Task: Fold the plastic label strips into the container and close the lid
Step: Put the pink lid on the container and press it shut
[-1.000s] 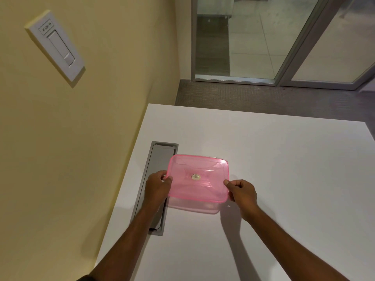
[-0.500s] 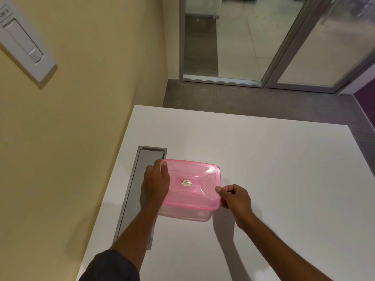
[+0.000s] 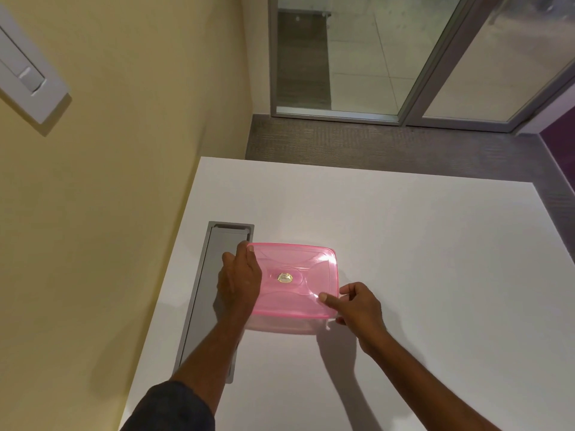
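Lid (image 3: 295,279) sits on the container (image 3: 280,326) — closing looks like the last step, seal at the near right corner likely left. No label strips seen; contents unclear through the pink plastic. Left hand (image 3: 239,283) lies flat, pressing the lid's left edge. Right hand (image 3: 357,307) pinches the near right corner. Container is near the left of the white bench (image 3: 420,275), beside a grey cable tray (image 3: 211,275).

One container (image 3: 281,325), one lid (image 3: 295,279), two hands (image 3: 239,283) (image 3: 359,307)
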{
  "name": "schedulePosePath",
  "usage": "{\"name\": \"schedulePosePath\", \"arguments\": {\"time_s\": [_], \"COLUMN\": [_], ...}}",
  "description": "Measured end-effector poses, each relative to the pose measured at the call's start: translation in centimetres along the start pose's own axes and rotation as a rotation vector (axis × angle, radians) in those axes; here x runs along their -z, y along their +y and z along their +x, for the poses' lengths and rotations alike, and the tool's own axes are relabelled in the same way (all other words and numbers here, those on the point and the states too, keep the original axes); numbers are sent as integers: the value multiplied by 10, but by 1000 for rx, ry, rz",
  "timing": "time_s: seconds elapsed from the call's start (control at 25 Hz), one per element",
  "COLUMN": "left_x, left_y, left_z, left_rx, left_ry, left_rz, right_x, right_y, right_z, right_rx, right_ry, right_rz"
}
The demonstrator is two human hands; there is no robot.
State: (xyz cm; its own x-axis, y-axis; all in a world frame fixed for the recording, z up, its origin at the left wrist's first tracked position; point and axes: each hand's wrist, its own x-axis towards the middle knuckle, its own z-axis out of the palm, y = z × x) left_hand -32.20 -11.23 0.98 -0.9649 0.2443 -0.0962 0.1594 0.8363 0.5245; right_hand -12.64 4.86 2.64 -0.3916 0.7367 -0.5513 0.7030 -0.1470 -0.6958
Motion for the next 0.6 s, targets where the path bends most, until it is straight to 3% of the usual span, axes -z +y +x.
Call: {"name": "schedulePosePath", "arguments": {"time_s": [0.28,0.6], "left_x": [-2,-6], "left_y": [1,0], "left_z": [0,-1], "left_rx": [-5,-13], "left_ry": [19,25], "left_rz": [47,16], "right_x": [-9,2], "right_y": [12,8], "right_z": [-3,12], "right_rx": [-67,-248], "right_ry": [67,-105], "right_rz": [80,215]}}
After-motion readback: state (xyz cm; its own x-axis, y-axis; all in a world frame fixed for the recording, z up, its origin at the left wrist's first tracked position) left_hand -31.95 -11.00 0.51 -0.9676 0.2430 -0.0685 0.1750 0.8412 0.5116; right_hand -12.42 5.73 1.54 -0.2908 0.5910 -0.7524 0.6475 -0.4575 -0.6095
